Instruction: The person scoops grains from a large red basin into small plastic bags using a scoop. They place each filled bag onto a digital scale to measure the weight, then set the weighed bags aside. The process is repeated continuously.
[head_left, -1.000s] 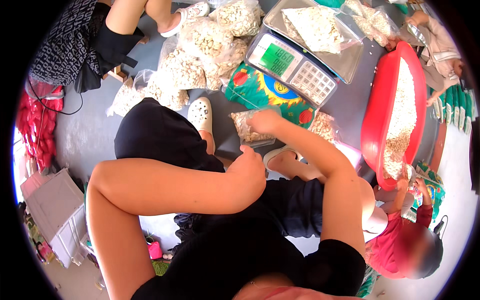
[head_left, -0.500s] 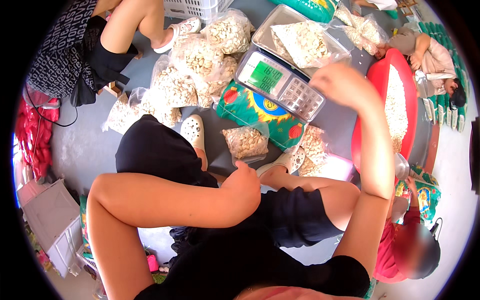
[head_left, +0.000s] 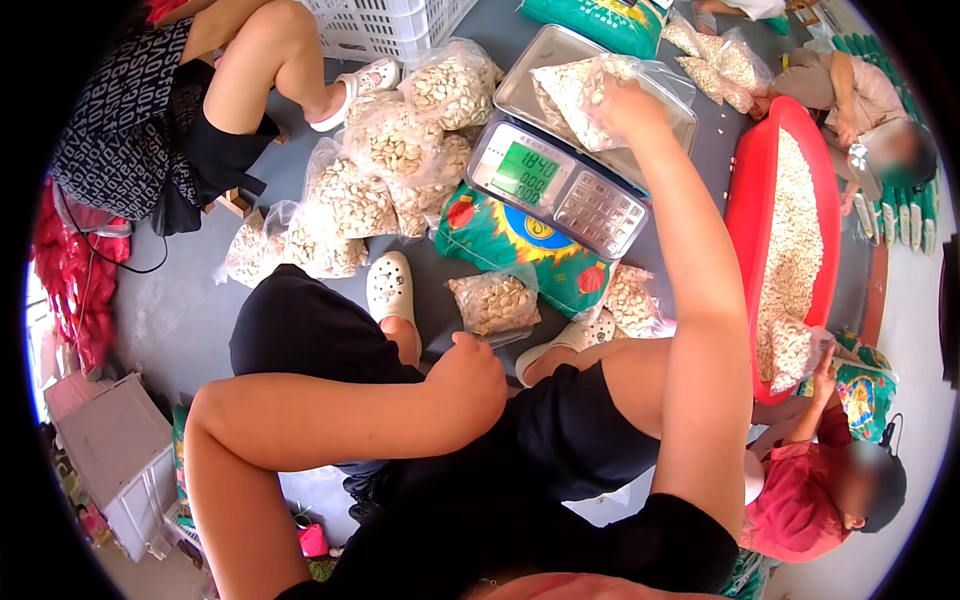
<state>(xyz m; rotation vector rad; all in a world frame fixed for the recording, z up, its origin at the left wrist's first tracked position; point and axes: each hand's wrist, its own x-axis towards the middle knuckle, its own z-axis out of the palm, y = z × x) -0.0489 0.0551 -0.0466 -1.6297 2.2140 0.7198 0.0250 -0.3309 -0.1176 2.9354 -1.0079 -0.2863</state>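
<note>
A digital scale (head_left: pixel 525 170) with a lit green display stands on a green printed sack (head_left: pixel 500 232). On its metal pan (head_left: pixel 520 95) leans a clear plastic bag (head_left: pixel 565 90) of pale, flat seeds. My right hand (head_left: pixel 628 108) is at the bag's mouth, its fingertips hidden among plastic and seeds. Over my lap, my left hand (head_left: pixel 470 385) is curled closed; whatever its fingers hold, if anything, is hidden. Just beyond it a smaller clear bag (head_left: pixel 495 303) of seeds lies on the floor between my feet.
Several filled bags (head_left: pixel 395 145) are heaped left of the scale, near a white crate (head_left: pixel 375 25). At right, a red tub (head_left: pixel 738 250) holds loose seeds, with a co-worker's hand (head_left: pixel 824 372) and bag (head_left: pixel 792 350) at its near end. Another person's legs (head_left: pixel 265 60) are at upper left.
My right hand has moved from beside the scale's keypad, up and left onto the bag on the pan. A bag has appeared at the tub's near end. My left hand stays curled.
</note>
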